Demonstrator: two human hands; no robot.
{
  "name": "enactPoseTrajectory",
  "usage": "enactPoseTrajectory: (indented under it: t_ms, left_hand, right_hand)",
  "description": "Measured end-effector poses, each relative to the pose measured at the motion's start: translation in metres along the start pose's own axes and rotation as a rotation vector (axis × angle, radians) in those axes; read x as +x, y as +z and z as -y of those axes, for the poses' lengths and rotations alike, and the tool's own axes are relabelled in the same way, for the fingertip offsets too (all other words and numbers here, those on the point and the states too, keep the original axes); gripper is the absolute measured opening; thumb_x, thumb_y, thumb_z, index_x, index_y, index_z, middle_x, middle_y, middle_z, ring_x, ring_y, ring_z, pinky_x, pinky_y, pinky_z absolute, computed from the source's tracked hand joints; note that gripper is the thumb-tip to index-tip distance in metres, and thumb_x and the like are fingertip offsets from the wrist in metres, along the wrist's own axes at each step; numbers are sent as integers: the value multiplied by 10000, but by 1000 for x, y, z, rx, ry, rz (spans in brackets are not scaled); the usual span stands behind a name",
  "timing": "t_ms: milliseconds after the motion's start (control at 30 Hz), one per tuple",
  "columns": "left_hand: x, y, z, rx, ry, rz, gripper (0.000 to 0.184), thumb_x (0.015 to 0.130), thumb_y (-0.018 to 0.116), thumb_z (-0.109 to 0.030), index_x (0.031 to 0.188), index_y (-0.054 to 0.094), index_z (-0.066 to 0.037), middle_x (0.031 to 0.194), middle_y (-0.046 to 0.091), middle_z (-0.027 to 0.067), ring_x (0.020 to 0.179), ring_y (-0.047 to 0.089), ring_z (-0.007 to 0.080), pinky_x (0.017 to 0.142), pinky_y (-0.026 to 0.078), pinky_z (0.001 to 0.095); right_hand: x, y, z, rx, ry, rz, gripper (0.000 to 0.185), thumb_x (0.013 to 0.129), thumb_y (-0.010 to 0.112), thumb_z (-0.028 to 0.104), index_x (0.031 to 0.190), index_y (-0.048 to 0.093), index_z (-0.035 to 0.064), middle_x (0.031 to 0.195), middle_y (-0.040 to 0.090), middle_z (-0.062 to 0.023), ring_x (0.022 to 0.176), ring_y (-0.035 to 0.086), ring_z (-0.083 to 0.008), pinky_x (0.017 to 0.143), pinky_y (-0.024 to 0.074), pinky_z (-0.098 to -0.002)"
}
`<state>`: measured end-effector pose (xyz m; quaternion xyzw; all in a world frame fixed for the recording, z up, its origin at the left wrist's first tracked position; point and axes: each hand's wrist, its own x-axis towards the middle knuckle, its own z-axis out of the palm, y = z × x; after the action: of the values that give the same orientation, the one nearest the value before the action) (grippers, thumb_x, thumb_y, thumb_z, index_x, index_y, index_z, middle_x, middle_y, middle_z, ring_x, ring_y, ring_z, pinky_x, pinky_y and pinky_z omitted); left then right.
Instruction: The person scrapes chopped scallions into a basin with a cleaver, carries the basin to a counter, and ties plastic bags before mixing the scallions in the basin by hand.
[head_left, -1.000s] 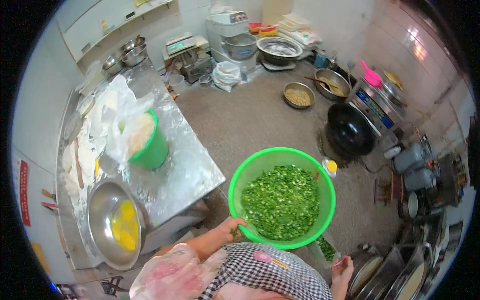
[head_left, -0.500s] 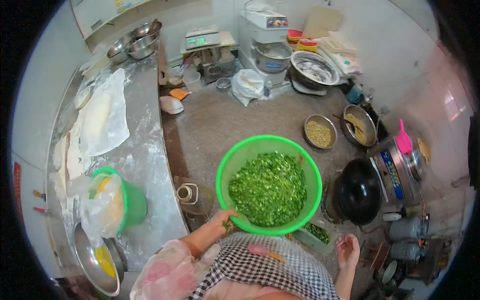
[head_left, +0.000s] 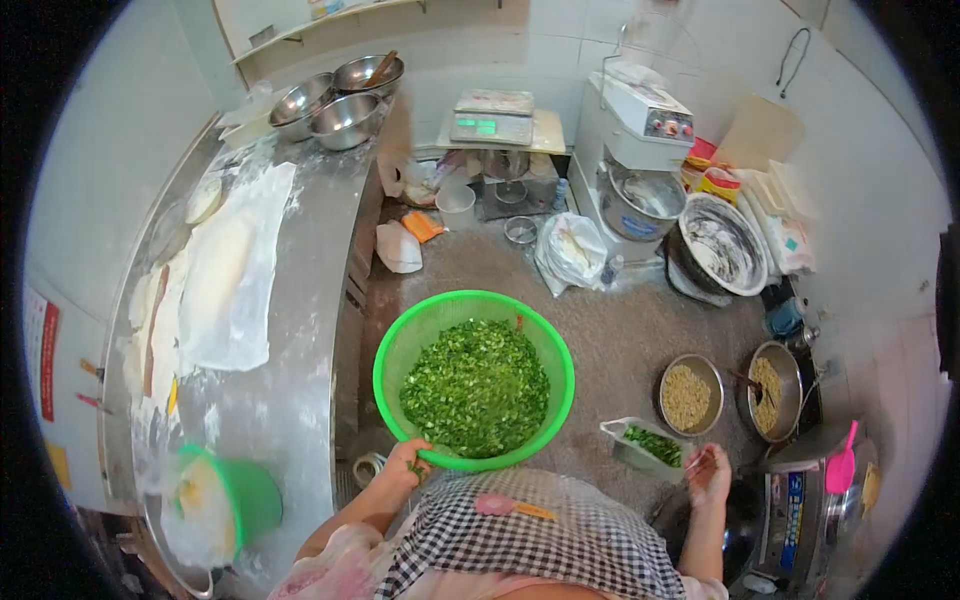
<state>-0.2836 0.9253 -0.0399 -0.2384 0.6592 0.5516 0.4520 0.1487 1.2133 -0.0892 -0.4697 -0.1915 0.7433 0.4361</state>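
Floury counter (head_left: 302, 300) at left; left hand (head_left: 405, 465) pinches green basket (head_left: 568, 375); right hand (head_left: 708, 475) by bag (head_left: 628, 453), grip unclear; wok (head_left: 742, 525) part-hidden, lower right.

You get fairly even, moderately bright indoor light, its source out of view. The far wall (head_left: 560, 45) looks pale, and soft sheen lies on the metal surface (head_left: 300, 290) at left. Your fisheye view bends straight lines and ends in black corners; the green bucket (head_left: 255, 505) at near left looks smeared.
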Motion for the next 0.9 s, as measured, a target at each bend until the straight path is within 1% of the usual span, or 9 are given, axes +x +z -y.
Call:
enactPoseTrajectory:
  t_ms: [100,233,367,433,467,567,600,700,900]
  left_hand:
    - [28,34,-54,80,165,82,165,740,607,-132,663,465,-100,619,507,68,452,432,169,393,323,313]
    - [84,79,-107,70,-45,-53,137,741,607,-138,687,492,-89,644,512,62,474,451,173,404,335,322]
    - [120,108,-160,83,168,280,109,742,597,-124,707,502,-84,645,508,60,472,448,173,410,340,317]
    - [141,137,-187,-75,14,287,98,742,590,-113,712,502,-83,645,505,58,473,446,173,411,340,308]
    - [136,166,-210,-92,-76,122,88,745,581,-112,718,504,-80,639,511,61,480,460,173,415,340,298]
    - [151,224,-251,-41,76,177,99,754,580,-137,724,506,-77,634,524,64,484,472,173,403,339,287]
    - [156,242,-267,-83,40,181,107,756,581,-148,729,508,-74,630,530,65,483,476,173,396,337,281]
    - [183,292,-305,-140,36,186,115,757,589,-158,753,524,-63,620,526,59,472,469,176,388,333,282]
    - [216,373,-384,-24,303,267,127,767,585,-136,864,522,-81,775,546,64,500,474,167,403,337,279]
  right_hand:
    - [56,46,6,82,-58,-97,234,862,529,291,817,592,70,737,554,-75,678,534,-212,584,450,-327]
    - [134,77,48,79,-81,-105,258,868,519,303,810,588,61,740,548,-83,692,530,-220,582,441,-343]
    - [192,120,54,40,-54,-79,260,876,506,299,774,574,70,732,542,-87,689,529,-214,579,433,-339]
    - [227,142,70,-15,-6,-44,249,877,501,286,755,566,79,719,533,-81,668,517,-212,579,427,-339]
    - [250,151,72,-38,21,-25,244,878,499,279,746,562,84,712,528,-79,658,511,-211,579,423,-339]
    - [315,197,71,46,33,-224,234,878,490,265,728,552,96,660,499,-62,629,486,-211,568,408,-340]
    - [332,213,76,-78,47,-18,235,876,485,260,712,541,100,628,471,-57,611,459,-216,555,387,-334]
    - [394,249,74,-31,144,-223,245,876,480,264,694,526,107,621,463,-64,609,450,-217,546,372,-330]
    - [472,307,101,-76,262,-28,312,910,436,280,672,488,85,630,439,-62,607,430,-208,556,358,-335]
